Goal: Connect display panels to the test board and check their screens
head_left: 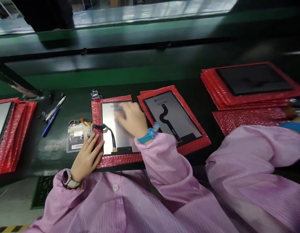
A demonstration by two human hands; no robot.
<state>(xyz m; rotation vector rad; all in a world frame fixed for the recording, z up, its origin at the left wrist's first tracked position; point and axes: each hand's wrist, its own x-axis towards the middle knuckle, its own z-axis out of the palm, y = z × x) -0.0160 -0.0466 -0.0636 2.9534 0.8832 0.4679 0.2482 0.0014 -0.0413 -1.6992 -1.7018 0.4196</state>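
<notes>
1. A pink smock (116, 200) with fine, faint stripes running along the cloth
2. Red wrap (118, 160) with a dimpled bubble pattern, under a silver-grey display panel (120, 129)
3. A black ribbon cable (112, 139) tipped with yellow
4. A bright blue wristband (147, 139)
5. A dark green desk (43, 152) with pale patches of glare
6. Yellow-and-black striped tape (11, 228) on the floor

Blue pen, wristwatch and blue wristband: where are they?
Blue pen (50, 122), head view, on its barrel.
Wristwatch (74, 184), head view, on its pale strap.
Blue wristband (145, 139), head view, on the band's middle.
</notes>
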